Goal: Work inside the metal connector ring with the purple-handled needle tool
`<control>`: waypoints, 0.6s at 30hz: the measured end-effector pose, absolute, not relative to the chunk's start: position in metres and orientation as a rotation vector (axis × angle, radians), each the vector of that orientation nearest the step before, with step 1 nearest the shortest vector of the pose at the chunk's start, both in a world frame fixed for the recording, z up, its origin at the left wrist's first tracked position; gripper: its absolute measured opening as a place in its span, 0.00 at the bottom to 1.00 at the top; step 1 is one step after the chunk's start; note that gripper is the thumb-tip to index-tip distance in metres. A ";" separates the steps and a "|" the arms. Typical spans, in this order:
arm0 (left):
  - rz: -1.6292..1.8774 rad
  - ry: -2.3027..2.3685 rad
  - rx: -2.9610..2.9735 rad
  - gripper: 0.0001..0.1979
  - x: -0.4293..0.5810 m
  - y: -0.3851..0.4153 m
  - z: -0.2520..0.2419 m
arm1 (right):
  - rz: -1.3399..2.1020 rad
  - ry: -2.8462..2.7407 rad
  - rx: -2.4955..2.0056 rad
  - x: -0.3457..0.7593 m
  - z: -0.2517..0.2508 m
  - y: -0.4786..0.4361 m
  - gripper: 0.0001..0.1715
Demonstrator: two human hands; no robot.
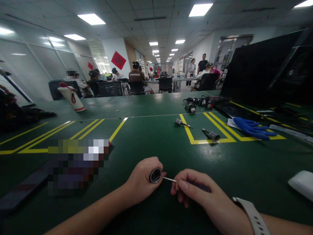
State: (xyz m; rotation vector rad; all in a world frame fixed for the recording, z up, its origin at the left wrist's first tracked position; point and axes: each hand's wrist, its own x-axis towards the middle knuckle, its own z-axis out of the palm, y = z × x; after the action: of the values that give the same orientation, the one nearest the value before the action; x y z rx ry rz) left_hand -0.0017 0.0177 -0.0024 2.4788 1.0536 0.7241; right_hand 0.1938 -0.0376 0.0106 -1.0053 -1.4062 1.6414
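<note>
At the lower centre of the frame, the left hand [144, 178] is curled closed around a round dark part [155, 175], its ringed end exposed and the rest hidden in the fist; to its right, the right hand [197, 187] pinches a thin metal tool [168, 179] between thumb and fingers, most of the handle covered; the tip meets the ringed end, though how deep it sits cannot be told; a white object [302, 184] is cut off at the right edge; pixelation masks an item [78, 169] at lower left.
</note>
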 end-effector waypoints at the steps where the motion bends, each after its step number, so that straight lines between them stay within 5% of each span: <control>1: 0.710 1.047 2.502 0.08 -0.002 0.017 -0.002 | 1.636 -1.422 -1.012 0.194 0.011 -0.038 0.16; 9: 0.735 0.996 2.409 0.09 -0.002 0.019 0.000 | 1.660 -1.420 -0.988 0.194 0.014 -0.039 0.17; 18: 0.718 0.931 2.375 0.08 -0.002 0.017 0.001 | 1.291 -1.724 -0.985 0.195 0.015 -0.046 0.13</control>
State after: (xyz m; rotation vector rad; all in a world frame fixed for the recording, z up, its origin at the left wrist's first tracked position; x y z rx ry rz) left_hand -0.0024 0.0172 0.0012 2.3751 0.9310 0.7182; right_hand 0.1952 -0.0462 0.0153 -0.9848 -1.7242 1.2914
